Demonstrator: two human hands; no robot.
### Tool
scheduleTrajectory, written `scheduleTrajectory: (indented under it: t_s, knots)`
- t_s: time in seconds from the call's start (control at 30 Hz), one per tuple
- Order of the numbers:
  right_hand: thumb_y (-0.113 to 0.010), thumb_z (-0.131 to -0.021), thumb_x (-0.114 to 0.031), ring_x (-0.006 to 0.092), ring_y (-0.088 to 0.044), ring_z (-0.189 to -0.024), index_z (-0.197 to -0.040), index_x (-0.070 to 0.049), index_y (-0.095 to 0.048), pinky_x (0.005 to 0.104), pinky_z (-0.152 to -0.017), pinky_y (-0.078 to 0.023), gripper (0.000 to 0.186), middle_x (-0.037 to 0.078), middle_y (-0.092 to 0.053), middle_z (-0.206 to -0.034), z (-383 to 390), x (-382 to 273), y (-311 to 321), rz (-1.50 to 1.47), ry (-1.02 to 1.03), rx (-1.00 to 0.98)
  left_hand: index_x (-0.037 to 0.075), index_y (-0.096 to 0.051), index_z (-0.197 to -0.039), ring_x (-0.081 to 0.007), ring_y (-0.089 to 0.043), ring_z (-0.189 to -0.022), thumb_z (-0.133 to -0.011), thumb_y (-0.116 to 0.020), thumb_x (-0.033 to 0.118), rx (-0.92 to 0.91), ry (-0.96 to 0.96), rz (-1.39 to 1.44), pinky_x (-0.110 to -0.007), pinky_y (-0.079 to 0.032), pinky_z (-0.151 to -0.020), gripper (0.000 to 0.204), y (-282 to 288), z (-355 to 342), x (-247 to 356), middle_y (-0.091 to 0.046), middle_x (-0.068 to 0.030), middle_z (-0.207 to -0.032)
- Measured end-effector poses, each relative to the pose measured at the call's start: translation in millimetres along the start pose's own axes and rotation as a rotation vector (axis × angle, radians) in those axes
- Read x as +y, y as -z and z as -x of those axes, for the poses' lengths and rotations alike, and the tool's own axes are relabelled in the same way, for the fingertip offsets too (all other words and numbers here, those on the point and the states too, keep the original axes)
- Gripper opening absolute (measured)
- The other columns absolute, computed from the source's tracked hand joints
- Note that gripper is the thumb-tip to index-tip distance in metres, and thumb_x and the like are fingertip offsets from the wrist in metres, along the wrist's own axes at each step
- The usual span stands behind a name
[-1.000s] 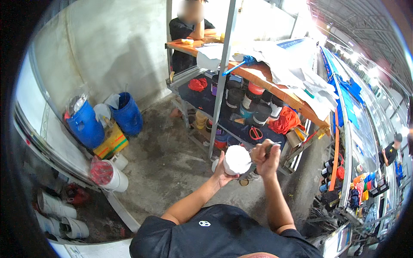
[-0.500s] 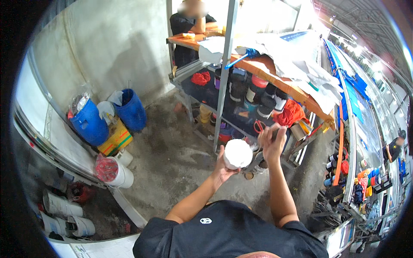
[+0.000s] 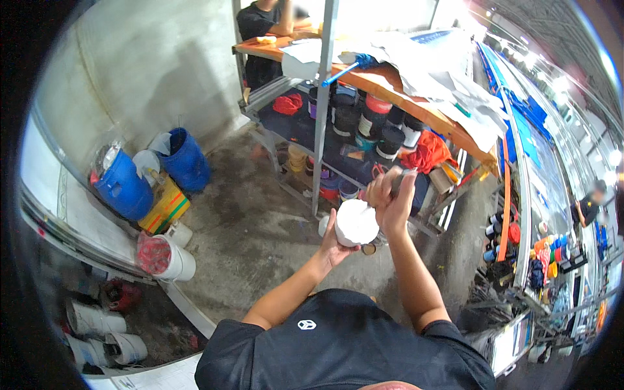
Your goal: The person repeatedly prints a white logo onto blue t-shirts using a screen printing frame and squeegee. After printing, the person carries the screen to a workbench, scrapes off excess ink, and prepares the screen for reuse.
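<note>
My left hand (image 3: 333, 247) is wrapped round the side of a white round tub (image 3: 357, 223), held up in front of my chest. The tub's top faces me and looks white all over; I cannot tell its contents from its rim. Just to its right is my raised right hand (image 3: 392, 207), close to the tub's edge. Its fingers are closed round a small dark grey thing (image 3: 399, 182), mostly hidden by the hand, whose kind I cannot make out.
Ahead stands a wooden-topped bench (image 3: 383, 84) with white sheets; dark paint tubs (image 3: 389, 143) and red cloth (image 3: 422, 151) fill its shelf. A metal post (image 3: 323, 110) rises before it. Blue barrels (image 3: 185, 159) and a white bucket (image 3: 179, 260) are at left. A person (image 3: 258, 26) leans at the bench.
My right hand has moved left and up against the tub's edge, from a spot apart from it. The tub stays in my left hand. The whole view has shifted slightly.
</note>
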State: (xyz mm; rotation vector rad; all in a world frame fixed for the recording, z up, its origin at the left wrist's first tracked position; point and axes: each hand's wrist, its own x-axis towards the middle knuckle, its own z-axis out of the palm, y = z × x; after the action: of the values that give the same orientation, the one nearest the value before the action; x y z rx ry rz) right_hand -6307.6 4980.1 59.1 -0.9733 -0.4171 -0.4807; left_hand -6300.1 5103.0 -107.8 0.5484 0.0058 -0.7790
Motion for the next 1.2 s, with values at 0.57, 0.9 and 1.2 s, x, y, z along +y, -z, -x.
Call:
scheduleTrajectory:
  t_s: [0.57,0.9,1.2]
  knots:
    - [-0.048,-0.098,-0.067,0.0129,-0.035,-0.051,-0.078,-0.007,-0.043,0.0303,-0.049,-0.030,0.064,-0.001,-0.035,-0.061,8,0,5,-0.085,0.061,0.055,0.020,-0.050,-0.144,-0.0233,-0.069,-0.104,-0.098,-0.037,0.072,-0.034,-0.024,0.121,-0.040,-0.060,-0.060,0.070,-36,-5,4,-0.066,-0.0056,-0.128]
    - [-0.044,-0.104,-0.058,0.0097,-0.035,-0.051,-0.081,-0.005,-0.049,0.0274,-0.049,-0.029,0.058,0.000,-0.040,-0.060,2,2,13,-0.007,0.139,0.103,0.018,-0.048,-0.145,-0.0269,-0.071,-0.100,-0.097,-0.036,0.073,-0.134,0.029,0.167,-0.038,-0.061,-0.056,0.074,-3,-16,-12,-0.065,-0.0089,-0.128]
    - [-0.041,-0.107,-0.052,0.0104,-0.038,-0.052,-0.077,-0.006,-0.044,0.0277,-0.050,-0.032,0.054,0.000,-0.040,-0.061,-16,21,6,0.085,0.125,0.147,0.021,-0.053,-0.136,-0.0224,-0.065,-0.093,-0.096,-0.036,0.075,0.050,0.039,0.122,-0.037,-0.052,-0.058,0.069,-1,-9,13,-0.066,-0.0031,-0.116]
